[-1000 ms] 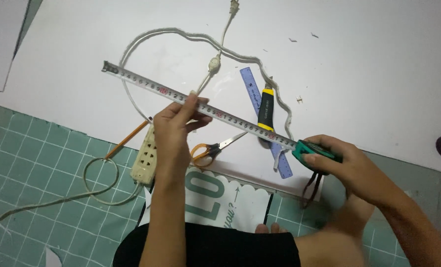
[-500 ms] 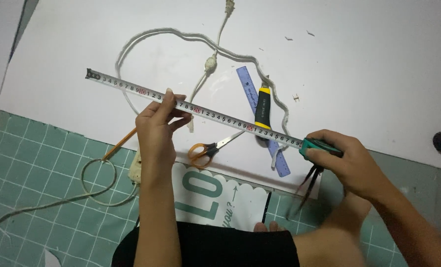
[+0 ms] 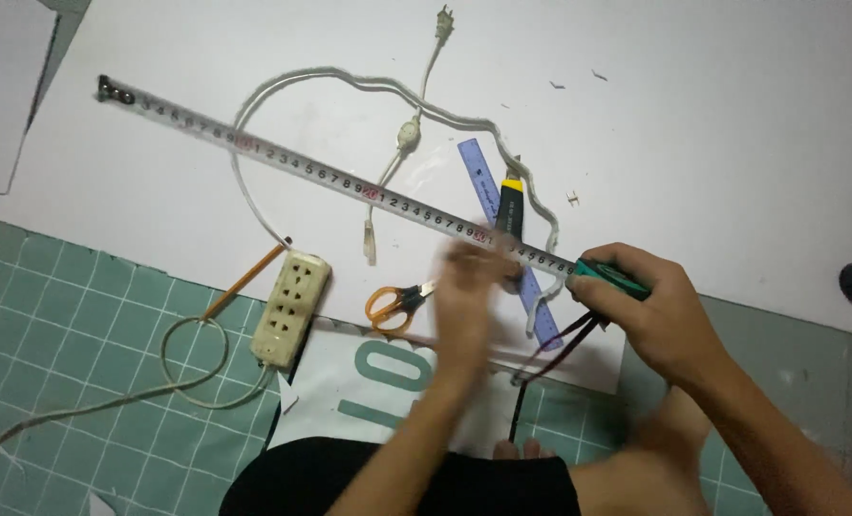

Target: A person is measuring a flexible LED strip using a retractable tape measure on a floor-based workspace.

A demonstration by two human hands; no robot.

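— While the tape measure case (image 3: 609,275) is clamped in the right hand (image 3: 670,320), where is the blade (image 3: 335,182) laid?

— It is stretched from that grip up and away across the white sheet (image 3: 693,124), over the pale cord (image 3: 254,182).

— And the left hand (image 3: 469,301)?

— It is blurred just beside the grip, near the orange scissors (image 3: 397,301); whether anything is gripped cannot be told.

Left hand (image 3: 469,287) is motion-blurred; its fingers' grip cannot be resolved. Tape measure case (image 3: 609,277) is mostly hidden under right-hand fingers (image 3: 627,263).
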